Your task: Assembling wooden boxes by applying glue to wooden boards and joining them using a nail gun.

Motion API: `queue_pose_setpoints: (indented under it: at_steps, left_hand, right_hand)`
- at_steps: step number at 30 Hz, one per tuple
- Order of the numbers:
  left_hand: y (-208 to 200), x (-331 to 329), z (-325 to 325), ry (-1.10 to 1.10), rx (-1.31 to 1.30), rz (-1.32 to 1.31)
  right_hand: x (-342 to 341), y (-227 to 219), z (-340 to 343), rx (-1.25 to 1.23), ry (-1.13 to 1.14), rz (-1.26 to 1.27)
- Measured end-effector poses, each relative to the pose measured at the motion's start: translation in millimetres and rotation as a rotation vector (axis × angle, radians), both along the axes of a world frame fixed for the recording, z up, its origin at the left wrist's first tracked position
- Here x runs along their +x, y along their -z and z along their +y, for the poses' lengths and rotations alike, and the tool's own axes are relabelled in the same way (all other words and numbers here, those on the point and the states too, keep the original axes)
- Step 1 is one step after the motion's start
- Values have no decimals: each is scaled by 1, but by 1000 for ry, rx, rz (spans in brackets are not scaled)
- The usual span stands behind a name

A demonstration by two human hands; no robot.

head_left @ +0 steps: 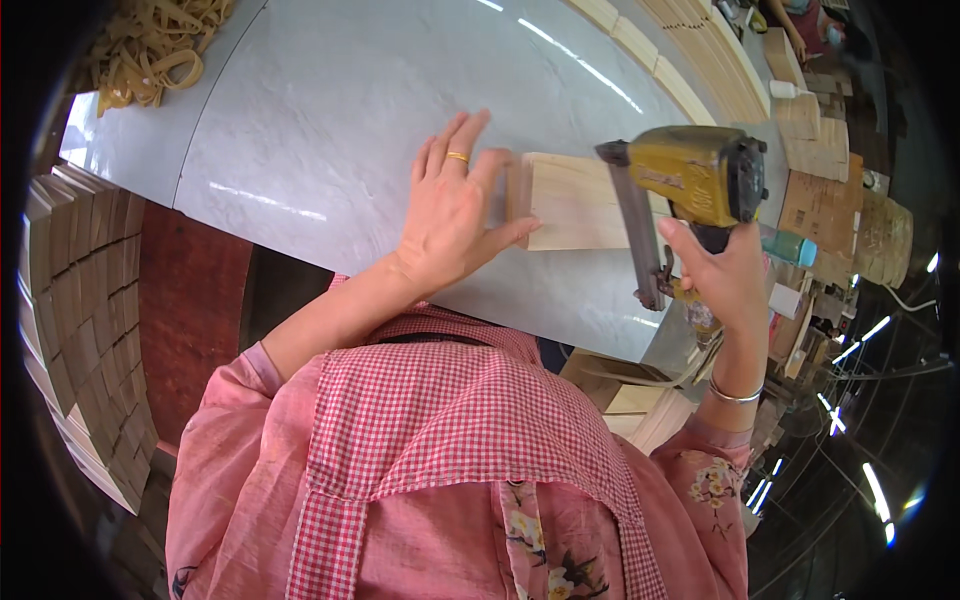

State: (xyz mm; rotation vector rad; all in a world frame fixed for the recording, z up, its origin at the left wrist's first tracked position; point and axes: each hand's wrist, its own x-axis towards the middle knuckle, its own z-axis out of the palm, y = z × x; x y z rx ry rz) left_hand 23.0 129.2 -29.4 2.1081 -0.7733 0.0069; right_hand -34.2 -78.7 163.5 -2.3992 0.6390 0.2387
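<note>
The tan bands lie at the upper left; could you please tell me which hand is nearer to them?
Left. The left hand is below and right of the tan bands; the right hand is farther right, gripping the nail gun.

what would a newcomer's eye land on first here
Probably the yellow nail gun, gripped in the right hand right of centre. Next might come the left hand, with a gold ring, at the left end of a pale wooden board. The heap of tan strips in the upper left corner also stands out.
</note>
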Motion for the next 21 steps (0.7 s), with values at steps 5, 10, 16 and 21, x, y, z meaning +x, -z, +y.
queue_pose_setpoints:
  at_steps: [5,10,16,21]
  left_hand:
    - [-34,1,-38,259,25,-186]
    - [-33,3,-99,399,250,-264]
    - [-31,9,-112,454,321,-148]
    - [-34,12,-112,475,330,-99]
  right_hand:
    - [-26,-1,-31,29,219,17]
    - [-38,2,-44,65,251,14]
    - [-37,8,-50,54,278,49]
    - [-34,13,-55,63,275,72]
